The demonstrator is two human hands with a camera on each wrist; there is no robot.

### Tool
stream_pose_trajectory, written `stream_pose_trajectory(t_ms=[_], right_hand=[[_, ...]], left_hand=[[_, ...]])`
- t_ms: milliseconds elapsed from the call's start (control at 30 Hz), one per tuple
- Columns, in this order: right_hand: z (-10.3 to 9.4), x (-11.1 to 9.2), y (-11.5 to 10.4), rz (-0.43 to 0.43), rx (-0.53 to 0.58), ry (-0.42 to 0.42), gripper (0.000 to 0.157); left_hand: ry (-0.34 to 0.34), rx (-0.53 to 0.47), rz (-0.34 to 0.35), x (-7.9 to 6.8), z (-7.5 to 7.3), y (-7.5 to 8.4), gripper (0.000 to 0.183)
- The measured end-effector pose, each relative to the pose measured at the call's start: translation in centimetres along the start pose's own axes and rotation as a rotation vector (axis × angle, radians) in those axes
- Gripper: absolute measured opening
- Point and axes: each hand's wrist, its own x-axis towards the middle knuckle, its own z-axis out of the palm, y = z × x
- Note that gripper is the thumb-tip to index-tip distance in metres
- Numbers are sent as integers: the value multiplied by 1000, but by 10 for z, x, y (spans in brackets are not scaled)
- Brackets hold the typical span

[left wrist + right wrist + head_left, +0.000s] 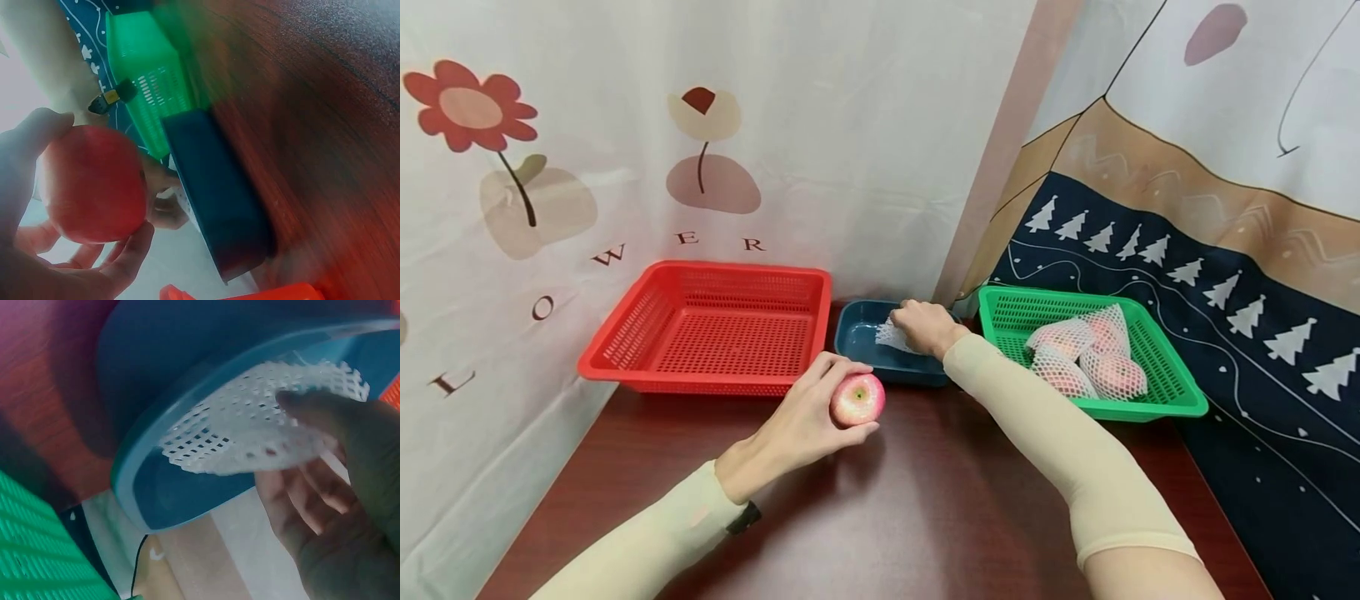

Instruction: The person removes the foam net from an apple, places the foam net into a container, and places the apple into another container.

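My left hand [805, 417] grips a bare red-and-yellow apple [858, 399] over the table, thumb on one side and fingers on the other. In the left wrist view the apple [94, 184] fills the grasp. Over the small blue tray [891, 372], my right hand [927, 327] pinches a white foam fruit net [890, 336] between thumb and fingers. The right wrist view shows this net [250, 412] flattened and without fruit, inside the tray's rim.
A red plastic basket [730, 387] stands left of the blue tray. On the right, a green basket [1172, 392] holds several net-wrapped apples [1112, 372]. All three stand on the dark red wooden table [917, 517], with printed curtains [865, 125] behind.
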Motion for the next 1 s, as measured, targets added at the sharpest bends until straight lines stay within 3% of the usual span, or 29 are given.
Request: stream_pose_trajectory(t_ms=[200, 467, 533, 700, 767, 1000], right_hand=[[-2, -2, 0, 1, 198, -133, 38], [11, 8, 12, -51, 336, -275, 39], [31, 19, 25, -86, 347, -270, 36], [46, 28, 34, -95, 337, -301, 32], [35, 20, 25, -69, 331, -332, 36], [28, 7, 25, -100, 323, -286, 40]], left_hand=[[2, -3, -2, -1, 1, 1, 74], [2, 2, -5, -1, 0, 2, 74], [2, 4, -1, 0, 0, 2, 74], [7, 10, 9, 1, -2, 3, 73], [9, 12, 12, 2, -2, 3, 73], [9, 11, 19, 4, -5, 4, 72]])
